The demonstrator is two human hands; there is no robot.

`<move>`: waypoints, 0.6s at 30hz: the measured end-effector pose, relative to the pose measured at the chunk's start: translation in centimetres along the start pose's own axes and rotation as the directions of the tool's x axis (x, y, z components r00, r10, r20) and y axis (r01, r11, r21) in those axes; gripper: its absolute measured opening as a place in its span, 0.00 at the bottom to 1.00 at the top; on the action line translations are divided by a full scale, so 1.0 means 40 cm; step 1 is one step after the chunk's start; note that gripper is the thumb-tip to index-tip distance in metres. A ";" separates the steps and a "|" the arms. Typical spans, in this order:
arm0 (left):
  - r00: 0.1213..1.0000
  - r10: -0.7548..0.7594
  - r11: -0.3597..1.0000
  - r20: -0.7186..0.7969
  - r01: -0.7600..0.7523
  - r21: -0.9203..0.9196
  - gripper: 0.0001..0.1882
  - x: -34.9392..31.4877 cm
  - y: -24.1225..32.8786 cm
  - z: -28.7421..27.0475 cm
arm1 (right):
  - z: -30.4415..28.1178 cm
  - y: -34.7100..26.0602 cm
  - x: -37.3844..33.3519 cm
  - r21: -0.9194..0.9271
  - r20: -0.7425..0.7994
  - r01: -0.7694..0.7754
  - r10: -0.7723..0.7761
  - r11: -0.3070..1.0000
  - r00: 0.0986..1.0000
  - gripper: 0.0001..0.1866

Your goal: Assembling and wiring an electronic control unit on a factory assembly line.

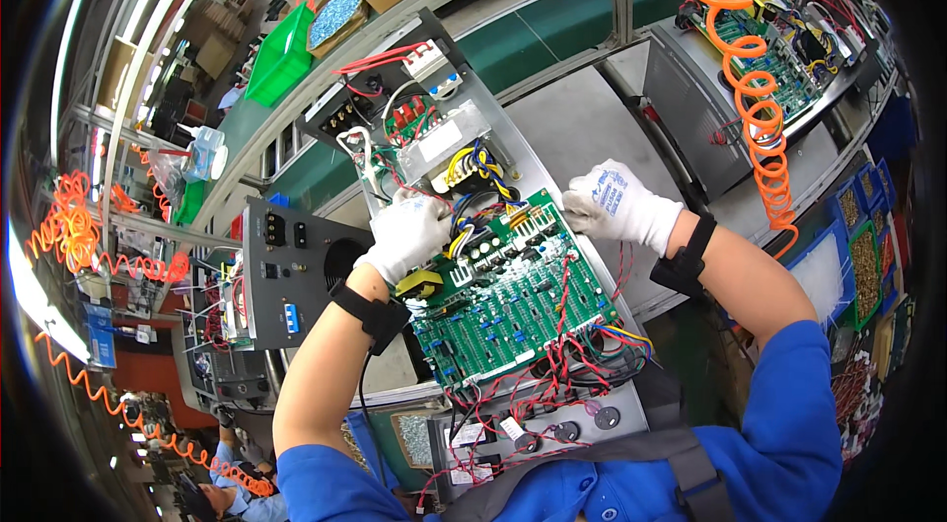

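An opened metal chassis lies in front of me, with a green circuit board in its near part. Beyond the board are a transformer and a bundle of yellow, blue and black wires. My left hand, in a white glove, is at the left side of these wires with its fingers curled; whatever is between them is hidden. My right hand, also gloved, is closed at the right edge of the chassis near the board's far corner. Its fingertips hide what they hold. Thin red wires hang just below it.
Left of the chassis stands a dark metal panel with sockets and a fan opening. Another opened unit sits at the far right behind a coiled orange hose. A green bin is at the far left; parts bins stand at right.
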State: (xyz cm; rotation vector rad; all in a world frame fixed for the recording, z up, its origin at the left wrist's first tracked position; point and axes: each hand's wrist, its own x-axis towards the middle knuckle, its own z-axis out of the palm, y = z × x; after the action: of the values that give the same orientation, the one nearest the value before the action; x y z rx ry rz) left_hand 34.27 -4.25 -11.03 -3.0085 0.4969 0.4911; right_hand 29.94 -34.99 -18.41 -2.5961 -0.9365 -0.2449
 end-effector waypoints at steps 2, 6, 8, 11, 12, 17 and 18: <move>0.996 -0.032 0.996 0.083 0.038 -0.076 0.13 0.016 -0.005 -0.006 | 0.008 0.005 0.006 -0.011 -0.040 0.033 -0.033 0.999 0.999 0.12; 0.992 -0.025 0.984 0.126 0.047 -0.173 0.13 0.021 -0.008 -0.010 | 0.016 0.014 0.013 -0.004 -0.003 0.047 -0.047 0.999 0.999 0.12; 0.993 -0.042 0.979 0.112 0.064 -0.195 0.13 0.020 -0.010 -0.015 | 0.017 0.016 0.013 -0.017 0.007 0.052 -0.052 0.998 0.999 0.12; 0.969 0.025 0.949 0.246 0.054 -0.310 0.13 0.030 -0.023 -0.036 | 0.016 0.015 0.009 -0.032 -0.006 0.063 -0.063 0.998 0.998 0.11; 0.951 0.025 0.942 0.308 0.081 -0.326 0.13 0.034 -0.026 -0.042 | 0.017 0.014 0.007 -0.061 0.028 0.051 -0.049 0.997 0.998 0.10; 0.980 0.007 0.989 0.201 0.023 -0.147 0.15 0.024 -0.013 -0.025 | 0.022 0.002 0.000 -0.120 0.094 0.024 -0.012 0.992 0.996 0.12; 0.991 -0.018 0.992 0.131 0.034 -0.121 0.17 0.017 -0.006 -0.016 | 0.023 -0.001 -0.002 -0.123 0.093 0.015 -0.003 0.992 0.996 0.12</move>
State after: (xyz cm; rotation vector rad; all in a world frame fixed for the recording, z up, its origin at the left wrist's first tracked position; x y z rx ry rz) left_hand 35.14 -4.30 -10.65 -3.0673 0.4324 0.7361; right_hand 29.88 -34.62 -19.27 -2.7378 -0.9940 -0.1922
